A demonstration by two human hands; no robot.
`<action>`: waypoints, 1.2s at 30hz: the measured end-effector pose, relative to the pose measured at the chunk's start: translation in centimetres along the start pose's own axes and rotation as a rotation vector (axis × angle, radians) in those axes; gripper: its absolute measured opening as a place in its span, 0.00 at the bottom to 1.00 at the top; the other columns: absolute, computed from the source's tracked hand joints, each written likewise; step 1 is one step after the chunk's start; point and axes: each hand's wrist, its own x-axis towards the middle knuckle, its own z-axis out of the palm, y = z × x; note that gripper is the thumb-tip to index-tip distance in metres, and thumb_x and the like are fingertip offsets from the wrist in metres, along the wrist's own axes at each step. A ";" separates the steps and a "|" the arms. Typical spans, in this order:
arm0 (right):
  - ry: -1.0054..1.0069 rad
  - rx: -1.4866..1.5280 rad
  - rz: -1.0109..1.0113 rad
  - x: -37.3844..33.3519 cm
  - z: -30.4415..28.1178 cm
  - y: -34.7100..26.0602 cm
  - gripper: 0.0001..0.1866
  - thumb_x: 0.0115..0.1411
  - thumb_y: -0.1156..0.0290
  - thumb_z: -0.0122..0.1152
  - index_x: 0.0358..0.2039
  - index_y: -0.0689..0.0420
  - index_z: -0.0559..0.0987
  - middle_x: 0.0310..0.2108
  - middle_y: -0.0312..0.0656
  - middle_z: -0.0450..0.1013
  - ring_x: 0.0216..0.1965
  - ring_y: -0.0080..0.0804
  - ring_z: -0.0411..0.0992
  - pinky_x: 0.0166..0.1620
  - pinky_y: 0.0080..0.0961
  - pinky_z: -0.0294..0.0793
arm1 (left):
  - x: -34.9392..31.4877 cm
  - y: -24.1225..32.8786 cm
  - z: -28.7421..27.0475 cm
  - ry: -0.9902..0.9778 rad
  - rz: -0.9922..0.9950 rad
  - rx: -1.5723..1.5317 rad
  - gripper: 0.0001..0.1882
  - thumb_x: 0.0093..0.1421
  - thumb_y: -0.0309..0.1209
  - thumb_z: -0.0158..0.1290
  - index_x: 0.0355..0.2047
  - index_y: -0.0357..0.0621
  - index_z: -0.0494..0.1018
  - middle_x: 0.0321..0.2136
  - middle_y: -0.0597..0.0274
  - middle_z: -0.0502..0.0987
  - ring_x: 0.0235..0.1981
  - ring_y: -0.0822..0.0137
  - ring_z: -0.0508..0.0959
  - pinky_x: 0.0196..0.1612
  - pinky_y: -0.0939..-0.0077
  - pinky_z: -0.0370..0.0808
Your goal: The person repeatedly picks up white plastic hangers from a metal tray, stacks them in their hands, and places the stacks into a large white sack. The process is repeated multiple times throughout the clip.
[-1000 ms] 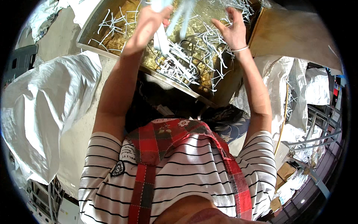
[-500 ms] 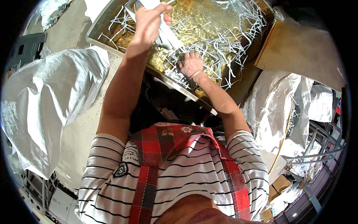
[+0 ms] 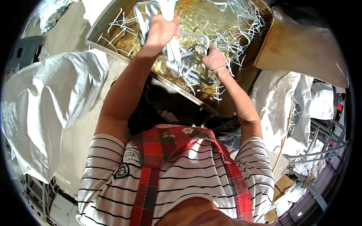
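The left hand is reaching up over the metal tray, fingers closing tight around a bundle of white plastic strips — the bundle is hanging down out of the fist, above the tray's middle. The right hand is sitting lower and toward the tray's right half, fingers curling onto a grey looped piece in the tangle just beside the hanging bundle; whether it is fully gripping it cannot be told, since the fingers are partly hiding in the pile. A thin band is circling the right wrist.

The tray is lying tilted across the top of the view, holding yellowish liquid and a scattering of loose white strips — densest along the tray's right edge, thinner near its left corner. The near rim of the tray is running diagonally just past both forearms. A cardboard box is standing against the tray's right side. A large white plastic sack is lying on the floor off the tray's left corner, and more white sacks are piling up below the box on the right.

The person is wearing a striped shirt with a red checked apron over it. Metal frame parts are showing at the far right, well apart from the hands.
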 end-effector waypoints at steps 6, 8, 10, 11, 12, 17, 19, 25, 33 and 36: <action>0.279 0.239 -0.100 0.3 -5.2 -3.6 0.28 0.45 0.44 0.64 0.18 0.61 0.72 0.18 0.43 0.68 0.20 0.32 0.67 0.23 0.30 0.68 | -0.8 -3.7 4.7 -0.293 -0.155 -0.050 0.12 0.60 0.27 0.46 0.40 0.29 0.69 0.34 0.51 0.74 0.32 0.67 0.75 0.36 0.77 0.76; 0.152 0.521 -0.017 -0.9 -8.2 -6.1 0.31 0.45 0.40 0.62 0.17 0.62 0.72 0.15 0.40 0.68 0.17 0.27 0.67 0.21 0.25 0.66 | -2.0 -3.0 5.0 -0.384 -0.293 -0.234 0.13 0.59 0.29 0.47 0.40 0.32 0.69 0.35 0.55 0.73 0.31 0.70 0.73 0.35 0.79 0.73; 0.077 0.504 0.019 0.8 -7.4 -4.6 0.33 0.46 0.38 0.59 0.16 0.62 0.74 0.13 0.37 0.70 0.17 0.22 0.67 0.20 0.21 0.65 | -1.7 -3.9 5.0 -0.468 -0.273 -0.275 0.12 0.57 0.28 0.50 0.40 0.35 0.70 0.34 0.58 0.74 0.32 0.71 0.73 0.35 0.78 0.72; 0.061 0.613 -0.018 1.1 -7.2 -4.3 0.32 0.46 0.38 0.59 0.19 0.62 0.75 0.15 0.38 0.71 0.18 0.22 0.68 0.21 0.21 0.66 | -1.5 -4.3 5.2 -0.471 -0.176 -0.243 0.13 0.56 0.28 0.51 0.41 0.35 0.70 0.33 0.60 0.74 0.32 0.71 0.73 0.35 0.78 0.71; 0.045 0.723 -0.055 1.2 -6.9 -4.2 0.32 0.46 0.38 0.59 0.22 0.62 0.76 0.17 0.39 0.72 0.19 0.22 0.68 0.22 0.21 0.66 | -1.3 -4.7 5.3 -0.473 -0.078 -0.211 0.14 0.55 0.28 0.53 0.41 0.35 0.70 0.32 0.61 0.75 0.32 0.72 0.73 0.36 0.79 0.71; -0.110 1.053 -0.126 1.1 -8.4 -5.8 0.21 0.52 0.58 0.63 0.35 0.65 0.74 0.27 0.39 0.70 0.27 0.23 0.70 0.31 0.18 0.74 | -0.9 -4.4 4.6 -0.224 0.038 -0.001 0.16 0.46 0.30 0.60 0.32 0.30 0.74 0.25 0.56 0.76 0.26 0.71 0.75 0.29 0.76 0.72; 0.057 0.961 -0.115 1.9 -8.5 -3.5 0.22 0.52 0.61 0.63 0.40 0.66 0.72 0.31 0.41 0.71 0.31 0.25 0.71 0.35 0.20 0.75 | -0.9 -4.0 4.1 -0.137 -0.079 -0.175 0.13 0.49 0.28 0.58 0.30 0.28 0.74 0.24 0.55 0.76 0.24 0.71 0.75 0.26 0.77 0.71; -0.426 -0.250 -0.110 -2.0 -2.2 2.5 0.47 0.41 0.57 0.70 0.55 0.67 0.57 0.45 0.57 0.67 0.48 0.44 0.66 0.54 0.28 0.65 | 0.5 -4.4 2.4 -0.252 -0.261 -0.600 0.13 0.60 0.28 0.46 0.38 0.26 0.67 0.28 0.47 0.75 0.29 0.58 0.78 0.30 0.69 0.78; -0.276 -0.176 -0.133 -0.6 7.7 8.4 0.25 0.47 0.65 0.62 0.44 0.55 0.64 0.34 0.55 0.71 0.38 0.51 0.70 0.41 0.40 0.70 | 1.3 -3.6 -0.6 -0.238 0.047 -0.602 0.14 0.58 0.22 0.43 0.43 0.26 0.65 0.35 0.47 0.73 0.36 0.59 0.75 0.39 0.69 0.74; -0.139 -0.231 -0.259 -0.1 5.3 7.4 0.12 0.51 0.67 0.55 0.36 0.53 0.67 0.30 0.51 0.72 0.33 0.48 0.72 0.35 0.41 0.71 | 1.2 -2.5 -0.3 -0.065 0.045 -0.124 0.11 0.55 0.21 0.49 0.38 0.27 0.68 0.28 0.52 0.76 0.24 0.64 0.78 0.28 0.73 0.75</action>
